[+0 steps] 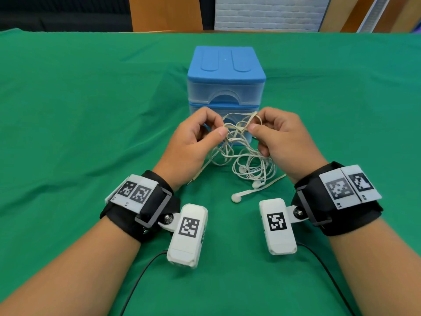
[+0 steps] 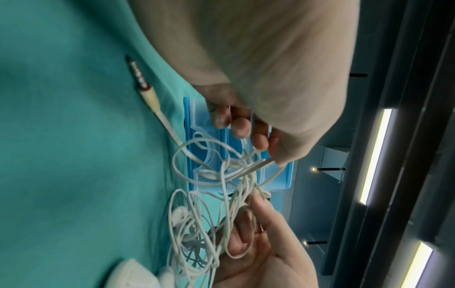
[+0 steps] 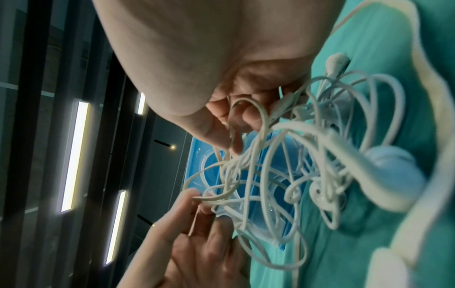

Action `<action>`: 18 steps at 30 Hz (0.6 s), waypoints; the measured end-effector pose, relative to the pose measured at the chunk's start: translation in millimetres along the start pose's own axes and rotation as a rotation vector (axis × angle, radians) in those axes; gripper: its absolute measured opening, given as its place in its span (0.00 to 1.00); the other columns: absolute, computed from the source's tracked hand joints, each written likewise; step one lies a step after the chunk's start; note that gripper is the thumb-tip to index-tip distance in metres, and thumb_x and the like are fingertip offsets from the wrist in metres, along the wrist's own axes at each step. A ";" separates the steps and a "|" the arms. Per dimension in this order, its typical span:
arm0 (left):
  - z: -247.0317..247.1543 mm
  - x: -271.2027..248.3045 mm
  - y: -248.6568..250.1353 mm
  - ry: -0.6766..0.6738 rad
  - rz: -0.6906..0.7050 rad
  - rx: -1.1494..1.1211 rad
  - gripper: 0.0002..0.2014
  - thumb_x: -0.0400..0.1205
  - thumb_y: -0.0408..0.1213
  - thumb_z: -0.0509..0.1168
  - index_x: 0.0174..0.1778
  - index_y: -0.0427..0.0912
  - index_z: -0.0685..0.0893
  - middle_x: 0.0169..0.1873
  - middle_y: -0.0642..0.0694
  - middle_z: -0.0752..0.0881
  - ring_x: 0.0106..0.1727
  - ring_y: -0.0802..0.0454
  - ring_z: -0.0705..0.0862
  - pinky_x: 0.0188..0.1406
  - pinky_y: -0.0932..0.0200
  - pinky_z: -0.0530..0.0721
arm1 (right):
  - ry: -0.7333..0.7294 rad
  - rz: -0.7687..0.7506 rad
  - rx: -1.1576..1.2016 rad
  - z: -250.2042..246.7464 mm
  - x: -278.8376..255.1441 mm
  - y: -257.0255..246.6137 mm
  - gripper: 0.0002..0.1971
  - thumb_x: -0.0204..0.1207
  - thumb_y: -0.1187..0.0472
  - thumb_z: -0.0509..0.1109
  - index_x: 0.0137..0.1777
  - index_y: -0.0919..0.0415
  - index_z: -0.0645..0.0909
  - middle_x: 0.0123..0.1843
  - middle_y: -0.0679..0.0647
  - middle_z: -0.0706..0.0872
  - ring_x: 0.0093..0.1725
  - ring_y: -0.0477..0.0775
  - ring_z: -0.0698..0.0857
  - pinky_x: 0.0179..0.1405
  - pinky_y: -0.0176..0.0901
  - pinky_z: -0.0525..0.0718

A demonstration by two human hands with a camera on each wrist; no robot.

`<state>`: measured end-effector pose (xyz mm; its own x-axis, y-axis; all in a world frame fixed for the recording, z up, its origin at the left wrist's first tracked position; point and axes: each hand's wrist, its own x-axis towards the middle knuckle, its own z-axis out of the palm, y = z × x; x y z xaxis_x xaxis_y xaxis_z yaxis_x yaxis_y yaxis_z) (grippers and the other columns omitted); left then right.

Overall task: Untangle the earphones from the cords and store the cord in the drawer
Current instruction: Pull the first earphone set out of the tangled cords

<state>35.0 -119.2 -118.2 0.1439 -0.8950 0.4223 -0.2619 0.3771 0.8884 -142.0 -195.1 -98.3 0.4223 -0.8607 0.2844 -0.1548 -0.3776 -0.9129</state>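
- While both hands work in front of it, the worktop (image 1: 68,110), spread with a green cloth, carries everything in view.
- The drawer unit (image 1: 226,83), blue-topped with two clear drawers stacked, stands upright at the middle of the worktop, just behind the hands; both drawers sit pushed in.
- The left hand (image 1: 191,142) is raised above the cloth, its thumb and forefinger curled and pinching a strand at the top left of the tangle; its other fingers (image 2: 242,126) are bent inward.
- The right hand (image 1: 282,142) faces it, thumb and forefinger pinching the top right of the same knot, while the lower fingers hook further loops.
- The tangle of white cords (image 1: 241,147) hangs between the two hands in front of the lower drawer, its upper part lifted and its lower loops lying on the cloth.
- A flat cream cord (image 2: 162,115) runs from the knot down under the left hand, ending in a metal jack plug (image 2: 138,76) on the cloth.
- One earbud (image 1: 237,198) lies on the cloth nearest the wrists, another earbud (image 1: 256,184) just behind it among the loops.
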 end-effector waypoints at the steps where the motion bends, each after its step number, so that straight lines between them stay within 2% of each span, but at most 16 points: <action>1: -0.1 0.2 0.5 0.017 0.000 -0.026 0.03 0.83 0.35 0.66 0.46 0.44 0.79 0.33 0.54 0.76 0.31 0.55 0.69 0.33 0.64 0.69 | 0.016 0.013 -0.057 -0.7 0.5 1.4 0.10 0.73 0.56 0.71 0.36 0.63 0.81 0.28 0.61 0.73 0.29 0.58 0.69 0.30 0.52 0.70; 3: 0.5 0.5 1.6 0.037 0.007 -0.077 0.02 0.83 0.34 0.66 0.46 0.43 0.79 0.33 0.52 0.77 0.31 0.57 0.69 0.33 0.66 0.69 | 0.061 0.027 -0.180 -2.7 1.1 3.2 0.15 0.69 0.52 0.71 0.36 0.65 0.84 0.30 0.68 0.78 0.30 0.61 0.73 0.32 0.58 0.77; 4: 1.3 0.5 2.5 0.043 0.009 -0.105 0.02 0.83 0.33 0.66 0.46 0.43 0.79 0.35 0.48 0.79 0.32 0.58 0.70 0.33 0.68 0.71 | 0.092 0.025 -0.227 -4.4 1.2 3.2 0.14 0.69 0.52 0.72 0.36 0.65 0.84 0.31 0.68 0.81 0.30 0.62 0.75 0.34 0.57 0.79; 6: 2.5 0.1 4.1 0.055 0.008 -0.157 0.02 0.82 0.31 0.65 0.45 0.42 0.79 0.40 0.38 0.82 0.32 0.60 0.75 0.34 0.70 0.73 | 0.171 -0.002 -0.259 -7.0 1.9 1.8 0.07 0.70 0.57 0.73 0.39 0.61 0.84 0.34 0.59 0.83 0.33 0.55 0.78 0.36 0.47 0.77; 7: 2.8 0.0 4.8 0.059 0.008 -0.177 0.03 0.82 0.30 0.65 0.45 0.42 0.79 0.41 0.36 0.83 0.32 0.61 0.77 0.34 0.71 0.74 | 0.218 -0.033 -0.258 -8.3 2.3 -0.1 0.06 0.70 0.58 0.73 0.42 0.60 0.82 0.38 0.56 0.84 0.34 0.51 0.78 0.37 0.44 0.76; 10: 2.7 -0.1 5.6 0.066 0.016 -0.200 0.04 0.82 0.29 0.65 0.44 0.42 0.80 0.41 0.40 0.86 0.32 0.62 0.79 0.34 0.71 0.75 | 0.295 -0.208 -0.216 -11.6 1.5 -10.0 0.09 0.67 0.61 0.72 0.47 0.56 0.78 0.48 0.58 0.83 0.40 0.53 0.77 0.39 0.41 0.74; 12: 3.0 -0.4 6.0 0.062 0.025 -0.202 0.04 0.82 0.28 0.66 0.45 0.41 0.80 0.41 0.38 0.86 0.32 0.61 0.79 0.36 0.70 0.75 | 0.184 -0.305 -0.227 -10.7 -2.3 -16.4 0.08 0.69 0.61 0.75 0.46 0.55 0.81 0.44 0.55 0.81 0.39 0.48 0.76 0.40 0.36 0.72; 15: 4.4 -1.3 7.4 0.051 0.041 -0.198 0.06 0.84 0.24 0.65 0.46 0.39 0.79 0.39 0.38 0.85 0.33 0.63 0.81 0.36 0.71 0.76 | -0.077 -0.279 -0.308 -2.9 -8.2 -17.8 0.06 0.69 0.55 0.77 0.45 0.53 0.88 0.42 0.48 0.77 0.40 0.40 0.75 0.41 0.27 0.69; 18: 5.0 -0.4 7.2 0.075 0.020 -0.189 0.07 0.86 0.23 0.63 0.47 0.39 0.77 0.35 0.41 0.83 0.32 0.62 0.80 0.34 0.73 0.75 | -0.120 -0.195 -0.275 -0.3 -7.0 -12.7 0.04 0.68 0.56 0.75 0.37 0.56 0.86 0.38 0.46 0.76 0.37 0.43 0.74 0.41 0.30 0.70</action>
<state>28.2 -117.3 -112.9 0.2125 -0.8693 0.4463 -0.0825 0.4392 0.8946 -143.3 -184.4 -88.6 0.5673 -0.7233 0.3938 -0.2889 -0.6226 -0.7273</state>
